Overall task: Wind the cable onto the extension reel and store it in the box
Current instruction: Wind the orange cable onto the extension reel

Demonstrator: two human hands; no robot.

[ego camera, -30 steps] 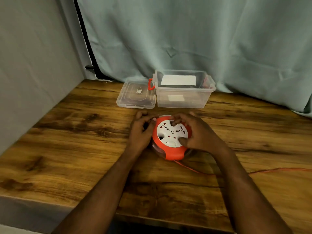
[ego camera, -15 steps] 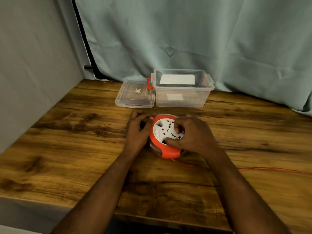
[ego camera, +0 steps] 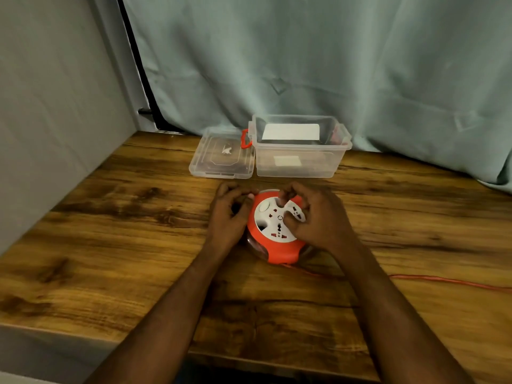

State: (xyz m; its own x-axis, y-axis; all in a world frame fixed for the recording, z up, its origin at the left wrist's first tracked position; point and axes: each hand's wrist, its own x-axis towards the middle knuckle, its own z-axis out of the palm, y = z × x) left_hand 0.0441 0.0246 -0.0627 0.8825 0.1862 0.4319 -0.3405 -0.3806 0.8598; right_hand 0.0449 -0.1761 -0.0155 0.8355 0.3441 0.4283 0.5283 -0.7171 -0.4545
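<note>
An orange extension reel (ego camera: 279, 252) with a white socket face lies flat on the wooden table (ego camera: 110, 245). My left hand (ego camera: 228, 214) grips its left rim. My right hand (ego camera: 315, 217) rests on the socket face, with fingers hooked into its recesses. A thin orange cable (ego camera: 443, 281) runs from under the reel's near edge to the right and off the frame. The clear plastic box (ego camera: 300, 162) stands open behind the reel, with a white card inside it.
The box's clear lid (ego camera: 221, 159) lies flat to the left of the box, beside an orange latch (ego camera: 245, 139). A grey-green curtain (ego camera: 332, 65) hangs along the back and a grey wall (ego camera: 55, 106) closes the left side.
The white socket face has turned under my right hand; its round button moved from the near side to the upper left. The cable on the right has shifted slightly. My left hand has stayed on the rim.
</note>
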